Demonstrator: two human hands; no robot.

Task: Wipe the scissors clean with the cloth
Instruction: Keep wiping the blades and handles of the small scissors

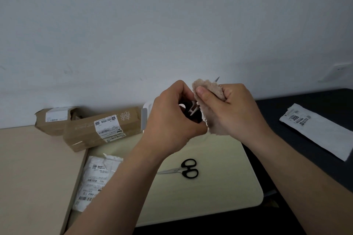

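Observation:
My left hand [170,120] grips the black handles of a pair of scissors [193,111], held up above the table. My right hand [233,107] pinches a beige fluffy cloth [210,91] folded round the blades. Only the blade tip [217,79] pokes out above the cloth. Most of the held scissors is hidden by the cloth and my fingers. A second pair of black-handled scissors [183,169] lies shut on the pale mat [219,187] below my hands, blades pointing left.
Two brown cardboard parcels [99,129] lie at the back left on the beige table. A torn white mailer [95,179] sits at the mat's left edge. Another white mailer [317,129] lies on the black surface at right. The wall is close behind.

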